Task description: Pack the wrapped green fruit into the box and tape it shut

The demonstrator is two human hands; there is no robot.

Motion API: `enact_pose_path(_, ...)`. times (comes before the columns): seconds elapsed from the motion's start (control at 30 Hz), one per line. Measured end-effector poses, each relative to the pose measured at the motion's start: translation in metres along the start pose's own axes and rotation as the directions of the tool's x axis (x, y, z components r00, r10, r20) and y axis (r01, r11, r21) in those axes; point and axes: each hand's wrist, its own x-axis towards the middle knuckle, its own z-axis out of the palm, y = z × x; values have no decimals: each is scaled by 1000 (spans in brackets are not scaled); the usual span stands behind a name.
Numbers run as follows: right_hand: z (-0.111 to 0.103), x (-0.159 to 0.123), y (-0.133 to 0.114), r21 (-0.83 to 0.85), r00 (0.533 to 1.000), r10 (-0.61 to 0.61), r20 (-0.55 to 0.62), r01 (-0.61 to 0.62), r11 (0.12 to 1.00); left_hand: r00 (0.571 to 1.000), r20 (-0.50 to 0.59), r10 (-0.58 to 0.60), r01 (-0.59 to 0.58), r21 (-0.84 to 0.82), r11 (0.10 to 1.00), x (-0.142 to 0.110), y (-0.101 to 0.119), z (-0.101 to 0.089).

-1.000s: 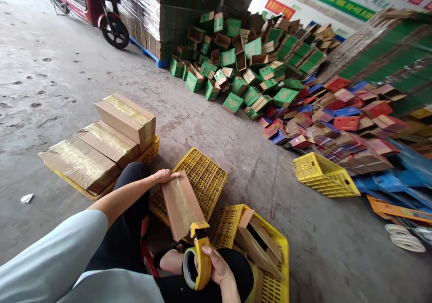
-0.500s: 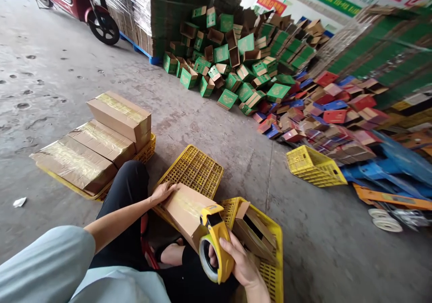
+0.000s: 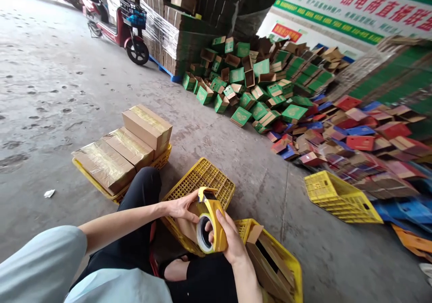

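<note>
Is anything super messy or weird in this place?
Yes! The green boxes and the red and blue boxes lie in a jumbled heap, tipped every which way instead of stacked. A little white scrap also sits on the floor, like litter. I can't tell what it is.

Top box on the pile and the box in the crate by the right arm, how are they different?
The top box is shut, but the crate box has a dark gap.
Shiny tape runs along the top box; I see none on the crate box.
The top box looks flat-topped, while the crate box has a flap up.
Both are brown cardboard.
</note>
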Motion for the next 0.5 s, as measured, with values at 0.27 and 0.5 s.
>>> enact_pose_path(0.27, -11, -26, -7, -161, 996, 74, -49, -81, 984, 983, 182, -24, 4, 110, 994, 2, 4, -13)
enact_pose_path(0.5, -23, -53, 19, -157, 990, 56, -132, -77, 985, 939, 343, -8, -57, 178, 982, 23, 7, -6)
